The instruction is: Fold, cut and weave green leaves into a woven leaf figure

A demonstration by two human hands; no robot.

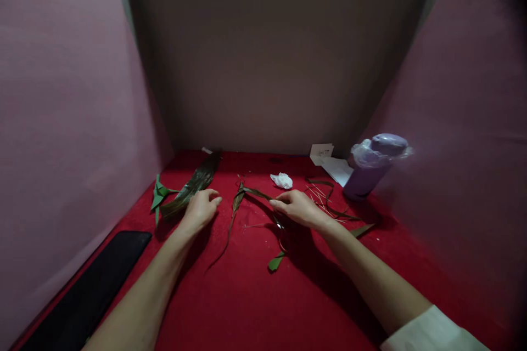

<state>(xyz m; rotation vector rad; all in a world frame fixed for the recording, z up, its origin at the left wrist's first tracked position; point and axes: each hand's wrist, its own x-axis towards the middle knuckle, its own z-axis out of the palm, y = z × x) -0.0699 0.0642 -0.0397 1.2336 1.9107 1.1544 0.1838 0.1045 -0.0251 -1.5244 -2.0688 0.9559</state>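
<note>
A red surface (230, 307) spans the lower frame. At left lie a flat black item (88, 290), a folded green leaf (160, 193) and a dark leaf bundle (201, 178); centrally, a twisted leaf strip (235, 205) and crumpled white tissue (282, 180); right, thin sticks (320, 197), white papers (337, 170) and a purple container (365, 180).

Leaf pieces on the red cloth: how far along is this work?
Partway, it seems. The green folded piece at the left already looks shaped. In hand is a dark strip, its end at the right hand, joined to a narrow leaf piece. The wide leaf bundle and thin sticks lie loose, perhaps still unused.
</note>
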